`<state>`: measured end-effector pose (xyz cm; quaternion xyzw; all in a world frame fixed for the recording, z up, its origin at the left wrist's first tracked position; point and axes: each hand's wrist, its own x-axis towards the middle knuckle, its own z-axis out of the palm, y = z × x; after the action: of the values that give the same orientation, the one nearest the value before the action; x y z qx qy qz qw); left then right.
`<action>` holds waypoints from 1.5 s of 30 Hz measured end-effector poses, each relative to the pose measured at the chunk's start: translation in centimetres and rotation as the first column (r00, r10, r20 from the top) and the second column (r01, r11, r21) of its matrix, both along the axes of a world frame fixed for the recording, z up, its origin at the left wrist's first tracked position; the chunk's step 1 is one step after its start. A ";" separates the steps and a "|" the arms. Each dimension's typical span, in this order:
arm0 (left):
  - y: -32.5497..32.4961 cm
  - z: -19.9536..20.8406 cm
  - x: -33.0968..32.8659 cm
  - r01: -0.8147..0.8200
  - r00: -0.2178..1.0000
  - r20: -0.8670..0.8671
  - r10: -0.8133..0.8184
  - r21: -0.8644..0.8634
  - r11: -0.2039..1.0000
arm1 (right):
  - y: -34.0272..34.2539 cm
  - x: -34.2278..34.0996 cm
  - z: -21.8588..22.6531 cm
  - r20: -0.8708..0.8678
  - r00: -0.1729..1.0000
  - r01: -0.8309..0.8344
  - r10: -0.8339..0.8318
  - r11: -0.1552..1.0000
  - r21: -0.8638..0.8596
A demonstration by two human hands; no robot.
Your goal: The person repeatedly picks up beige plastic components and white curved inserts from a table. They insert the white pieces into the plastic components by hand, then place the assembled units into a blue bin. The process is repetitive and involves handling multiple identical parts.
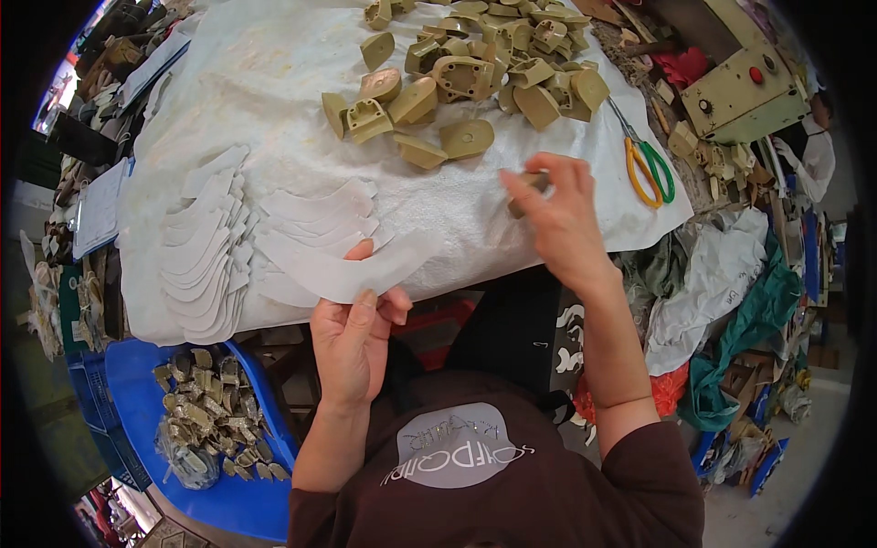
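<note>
My left hand (352,342) pinches one end of a curved white strip (365,274) between thumb and fingers, close to the table's front edge. The strip's free end points right. Behind it lies a fanned pile of similar white strips (315,219), and a second overlapping stack (206,265) is further left. My right hand (566,210) is over the white cloth, fingers curled round a small khaki shoe heel (527,194), slightly blurred and partly hidden. At the far side, a heap of hollow khaki shoe heels (493,64) is spread out, several lying loose in front.
Scissors (645,164) with orange and green handles lie at the cloth's right edge. A control box (744,87) with a red button stands at the far right. Below left, a blue tub (228,502) holds more heels. Plastic bags (708,283) crowd the right side.
</note>
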<state>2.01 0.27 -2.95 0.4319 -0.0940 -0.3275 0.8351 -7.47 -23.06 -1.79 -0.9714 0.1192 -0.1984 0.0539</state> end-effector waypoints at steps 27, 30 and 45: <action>0.4 1.4 -2.4 0.069 0.993 0.098 -0.063 -0.058 0.996 | 10.7 2.1 -1.1 0.773 0.606 -0.642 0.188 0.689 0.336; 0.7 1.1 -2.5 0.060 0.983 0.171 -0.063 0.023 0.998 | 10.7 2.0 -0.8 0.758 0.628 -0.625 0.174 0.693 0.359; 2.0 2.2 -0.5 -0.345 0.753 0.654 0.069 0.304 0.888 | 9.9 1.8 0.7 0.506 0.833 -0.326 0.224 0.938 0.121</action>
<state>1.52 2.30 -0.80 0.6875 -0.2463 -0.0803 0.6784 -5.65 -13.12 -1.07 -0.8867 -0.0201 -0.4121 0.2084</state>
